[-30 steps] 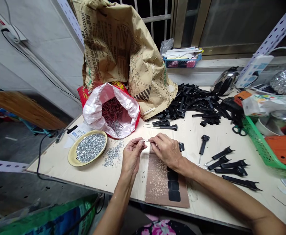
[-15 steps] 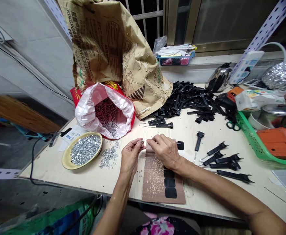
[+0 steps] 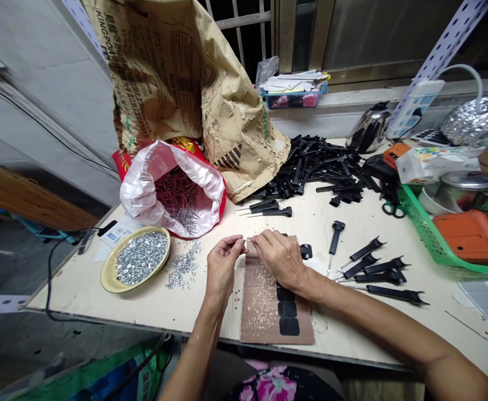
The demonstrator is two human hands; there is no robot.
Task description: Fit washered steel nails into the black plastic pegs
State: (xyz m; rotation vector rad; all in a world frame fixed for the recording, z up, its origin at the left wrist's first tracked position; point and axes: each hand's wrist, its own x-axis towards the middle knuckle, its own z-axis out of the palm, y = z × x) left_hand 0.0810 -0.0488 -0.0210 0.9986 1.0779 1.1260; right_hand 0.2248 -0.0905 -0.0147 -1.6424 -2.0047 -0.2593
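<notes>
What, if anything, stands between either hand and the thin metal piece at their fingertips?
Nothing visible does. The thin metal piece spans the narrow gap between the left hand and the right hand, its ends hidden where it meets each. The brown board lies lower, beneath the right hand, not in between.

Beneath your grip you have a pale wooden tabletop (image 3: 172, 303). Beyond it, past a light ledge (image 3: 344, 100), stands a dark window (image 3: 369, 39) in a brownish frame (image 3: 285, 39), with metal bars (image 3: 244, 20) at its left part. Left of your grip you see a greyish-white wall (image 3: 52, 100), a slanting wooden board (image 3: 30, 197) and, lower down, grey floor (image 3: 27, 267). A perforated white post (image 3: 440, 55) leans far right.
</notes>
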